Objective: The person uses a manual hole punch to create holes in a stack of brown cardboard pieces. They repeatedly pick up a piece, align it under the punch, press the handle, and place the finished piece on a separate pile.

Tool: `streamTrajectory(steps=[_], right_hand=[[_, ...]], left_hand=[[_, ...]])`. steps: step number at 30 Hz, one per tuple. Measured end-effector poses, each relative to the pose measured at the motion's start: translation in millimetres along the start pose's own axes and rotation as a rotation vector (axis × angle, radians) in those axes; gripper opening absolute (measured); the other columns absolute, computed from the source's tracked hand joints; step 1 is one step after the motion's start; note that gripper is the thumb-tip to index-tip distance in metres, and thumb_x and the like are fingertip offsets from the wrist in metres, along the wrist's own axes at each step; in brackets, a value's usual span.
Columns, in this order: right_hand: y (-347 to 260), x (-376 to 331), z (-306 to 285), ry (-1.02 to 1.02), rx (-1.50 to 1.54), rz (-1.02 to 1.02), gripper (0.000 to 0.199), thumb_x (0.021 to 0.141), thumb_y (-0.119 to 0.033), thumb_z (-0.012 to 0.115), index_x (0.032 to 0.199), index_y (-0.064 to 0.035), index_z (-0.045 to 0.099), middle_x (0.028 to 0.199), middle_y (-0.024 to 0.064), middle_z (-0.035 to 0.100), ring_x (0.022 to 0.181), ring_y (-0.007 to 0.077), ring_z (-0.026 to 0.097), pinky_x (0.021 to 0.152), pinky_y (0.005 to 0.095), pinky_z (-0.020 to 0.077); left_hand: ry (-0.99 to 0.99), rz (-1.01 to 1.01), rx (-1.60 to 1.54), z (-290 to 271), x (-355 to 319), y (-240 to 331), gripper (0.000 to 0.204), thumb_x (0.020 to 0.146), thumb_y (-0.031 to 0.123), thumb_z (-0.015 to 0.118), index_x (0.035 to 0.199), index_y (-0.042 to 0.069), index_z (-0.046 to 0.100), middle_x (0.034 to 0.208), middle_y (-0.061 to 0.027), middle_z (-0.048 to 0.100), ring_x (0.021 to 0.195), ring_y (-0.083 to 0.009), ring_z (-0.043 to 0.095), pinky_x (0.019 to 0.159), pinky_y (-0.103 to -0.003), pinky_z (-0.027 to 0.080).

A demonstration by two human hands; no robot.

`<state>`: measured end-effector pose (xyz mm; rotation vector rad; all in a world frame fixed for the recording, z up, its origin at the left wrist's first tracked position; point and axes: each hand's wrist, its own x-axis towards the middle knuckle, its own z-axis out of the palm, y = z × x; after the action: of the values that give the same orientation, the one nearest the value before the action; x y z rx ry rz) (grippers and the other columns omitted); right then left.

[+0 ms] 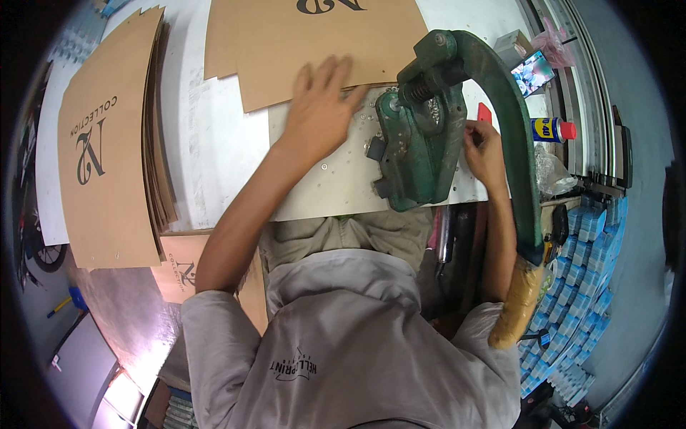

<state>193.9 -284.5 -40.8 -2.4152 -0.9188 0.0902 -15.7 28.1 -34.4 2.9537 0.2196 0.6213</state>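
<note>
My left hand (321, 100), slightly blurred, lies with its fingers spread on the near edge of a brown kraft paper sheet (329, 53), printed in black. That sheet reaches up to a green hand-lever press (421, 154) at the middle right. On the press's right side, my right hand (484, 154) has its fingers curled together beside a small red piece (484, 113); what they hold, if anything, is too small to make out. The long lever curves down to a yellow wrapped grip (517, 304) by my right arm. Small metal rings (324, 166) lie scattered on a pale board (307, 193).
A stack of printed brown sheets (107, 157) stands at the left of the white table (207, 157). To the right are a lit phone (532, 73), a spray can (549, 129) with a red cap and a clear plastic bag (554, 171). Blue packs (579, 286) are piled beyond.
</note>
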Motion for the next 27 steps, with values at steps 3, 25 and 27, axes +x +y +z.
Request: streamTrajectory(steps=[3, 25, 27], right_hand=[[-45, 0, 17, 0.158, -0.099, -0.069, 0.015, 0.088, 0.001, 0.067, 0.102, 0.0052, 0.070, 0.087, 0.0160, 0.069, 0.079, 0.0226, 0.069, 0.074, 0.0335, 0.0527], [-140, 50, 13, -0.315, 0.780, 0.371, 0.023, 0.096, -0.011, 0.070, 0.114, 0.0037, 0.069, 0.102, 0.0116, 0.074, 0.090, 0.0201, 0.071, 0.085, 0.0335, 0.0596], [-136, 49, 16, -0.250, 1.030, 0.554, 0.020, 0.098, -0.009, 0.066, 0.112, 0.0046, 0.069, 0.100, 0.0127, 0.074, 0.086, 0.0196, 0.071, 0.079, 0.0327, 0.0601]], left_hand=[[-0.046, -0.117, 0.048, -26, -28, -20, 0.049, 0.096, 0.015, 0.062, 0.144, 0.024, 0.063, 0.158, -0.0204, 0.044, 0.149, -0.0381, 0.038, 0.121, -0.059, 0.028], [0.123, -0.076, -0.197, -15, 12, -31, 0.032, 0.076, 0.002, 0.068, 0.106, 0.009, 0.075, 0.112, -0.0040, 0.075, 0.095, -0.0285, 0.072, 0.080, -0.041, 0.060], [0.122, -0.081, -0.264, -16, 19, -12, 0.031, 0.075, 0.003, 0.069, 0.105, 0.009, 0.075, 0.107, -0.0041, 0.074, 0.093, -0.0286, 0.071, 0.078, -0.042, 0.060]])
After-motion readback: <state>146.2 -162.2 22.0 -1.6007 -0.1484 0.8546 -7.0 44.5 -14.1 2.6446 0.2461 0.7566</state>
